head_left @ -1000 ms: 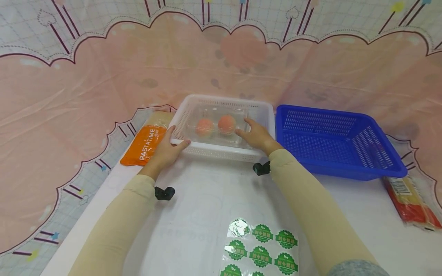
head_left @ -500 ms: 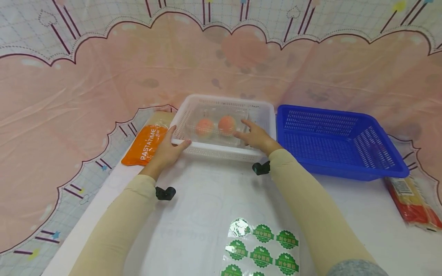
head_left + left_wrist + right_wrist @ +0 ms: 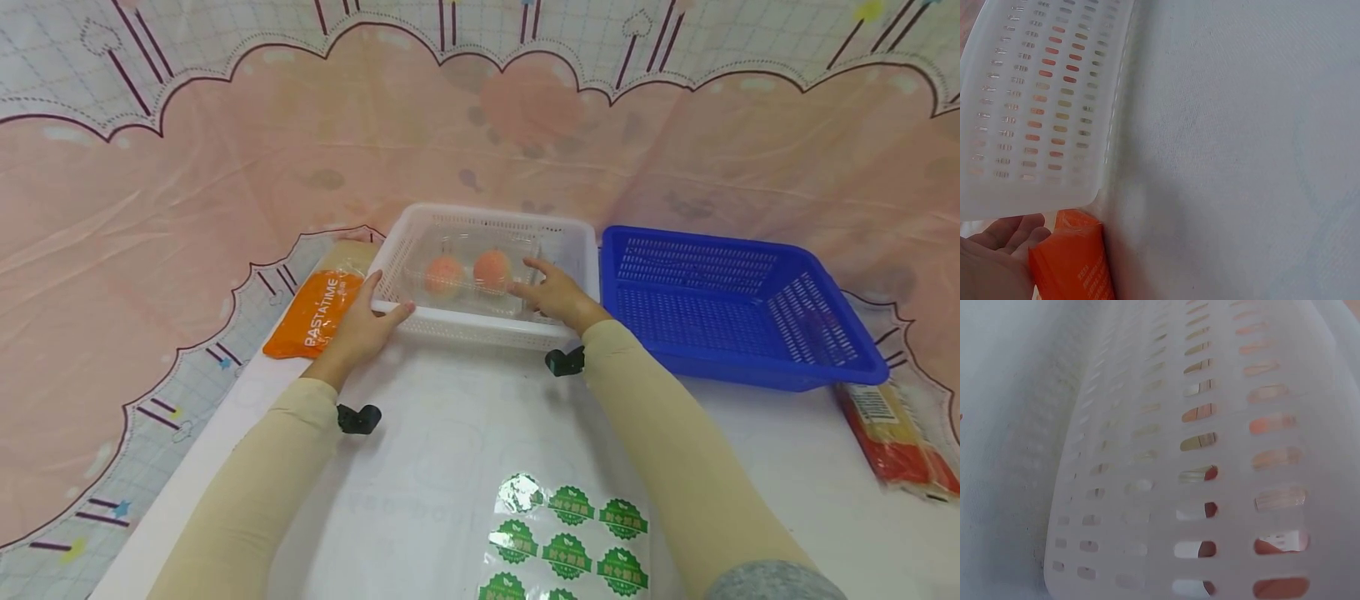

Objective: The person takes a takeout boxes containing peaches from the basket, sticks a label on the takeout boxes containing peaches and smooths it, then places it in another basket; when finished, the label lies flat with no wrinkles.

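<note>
A white perforated basket (image 3: pixel 480 323) stands against the backdrop, with a clear lidded container (image 3: pixel 468 242) inside it. Two orange-pink round fruits, a left fruit (image 3: pixel 444 276) and a right fruit (image 3: pixel 492 271), show through the plastic. My left hand (image 3: pixel 362 329) grips the basket's front left corner, thumb over the front rim and fingers along the side. In the left wrist view its fingers (image 3: pixel 1013 232) lie below that corner. My right hand (image 3: pixel 562 298) reaches in over the front rim, thumb and index finger spread at the container's right end; the basket wall hides it in the right wrist view.
An orange pasta bag (image 3: pixel 317 312) lies beside the basket's left side. To the right stands a blue basket (image 3: pixel 738 371). A red and yellow packet (image 3: pixel 892 433) lies at the far right. A sheet of green stickers (image 3: pixel 566 557) is near the front.
My right index finger has shifted slightly left at the container's end. The left hand, the basket and the container stay where they were.
</note>
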The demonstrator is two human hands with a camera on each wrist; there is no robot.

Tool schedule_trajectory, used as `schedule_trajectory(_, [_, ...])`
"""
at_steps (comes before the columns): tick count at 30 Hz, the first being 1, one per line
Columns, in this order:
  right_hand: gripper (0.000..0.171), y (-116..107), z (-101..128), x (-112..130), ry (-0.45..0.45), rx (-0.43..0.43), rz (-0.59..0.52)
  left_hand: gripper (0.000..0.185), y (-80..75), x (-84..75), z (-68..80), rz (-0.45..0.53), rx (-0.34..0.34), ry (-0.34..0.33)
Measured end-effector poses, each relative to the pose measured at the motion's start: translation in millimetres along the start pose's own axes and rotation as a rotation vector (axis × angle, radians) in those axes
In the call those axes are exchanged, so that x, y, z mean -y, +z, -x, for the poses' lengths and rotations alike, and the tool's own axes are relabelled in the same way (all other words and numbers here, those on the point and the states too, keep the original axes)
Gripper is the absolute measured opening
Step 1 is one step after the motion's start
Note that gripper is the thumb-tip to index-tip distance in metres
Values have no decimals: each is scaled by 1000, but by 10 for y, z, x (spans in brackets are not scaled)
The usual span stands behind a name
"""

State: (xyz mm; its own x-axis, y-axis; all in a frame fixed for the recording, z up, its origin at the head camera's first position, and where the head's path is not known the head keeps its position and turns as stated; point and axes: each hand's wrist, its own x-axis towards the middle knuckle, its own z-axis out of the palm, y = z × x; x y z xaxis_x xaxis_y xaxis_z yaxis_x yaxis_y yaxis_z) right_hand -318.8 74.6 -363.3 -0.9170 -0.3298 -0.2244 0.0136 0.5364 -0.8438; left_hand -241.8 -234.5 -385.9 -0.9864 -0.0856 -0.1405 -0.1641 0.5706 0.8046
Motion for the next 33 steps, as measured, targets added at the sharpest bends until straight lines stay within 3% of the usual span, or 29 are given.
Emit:
schedule_trajectory(5, [78,-9,7,6,4,2,-14,94,5,5,-9,11,-4,8])
schedule_trajectory(14, [74,-3,5,12,2,-70,-2,98,13,-7,5,22,1,0])
schedule_trajectory(23, [70,2,-5,-9,-6,-64,-154,96,13,-4,1,10,1,-4])
schedule_trajectory(33, [65,-3,-7,-9,-52,-81,-222,95,13,7,-3,16,0,-6])
